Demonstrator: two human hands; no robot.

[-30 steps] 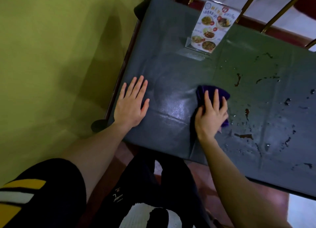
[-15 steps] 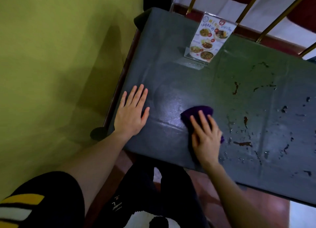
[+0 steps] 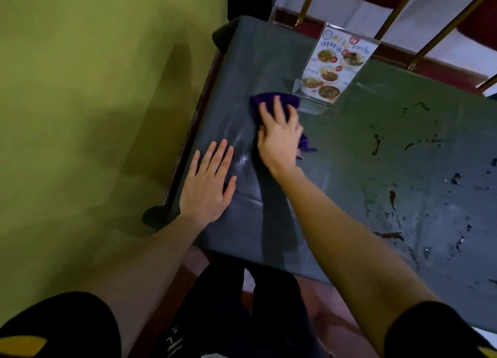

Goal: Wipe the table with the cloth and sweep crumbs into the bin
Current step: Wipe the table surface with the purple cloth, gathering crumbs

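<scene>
right hand (image 3: 279, 138): flat on the cloth (image 3: 274, 103), fingers spread, pressing it down onto the table (image 3: 376, 132) more than pinching it. Can't tell if the thumb has any cloth tucked under it.
left hand (image 3: 208, 185): open, palm down on the near left corner, holding nothing, just bracing.
cloth: purple, bunched under the right hand at the far left part of the table, a tail sticking out by the wrist. Its far edge sits just beside the menu stand (image 3: 336, 67).
mess: dark smears (image 3: 376, 144) and wet specks all over the right half, looks untouched, so I'd say most of the job is left.
bin: not in view anywhere.
risk 1: push the cloth any further out and it'll likely bump the menu stand, which is light and upright, so it could tip or slide.
risk 2: the covering looks slick and creased, so a hard swipe might drag it if the left hand lifts.
risk 3: sweeping right with no bin under the edge probably just drops the gunk on the floor.
</scene>
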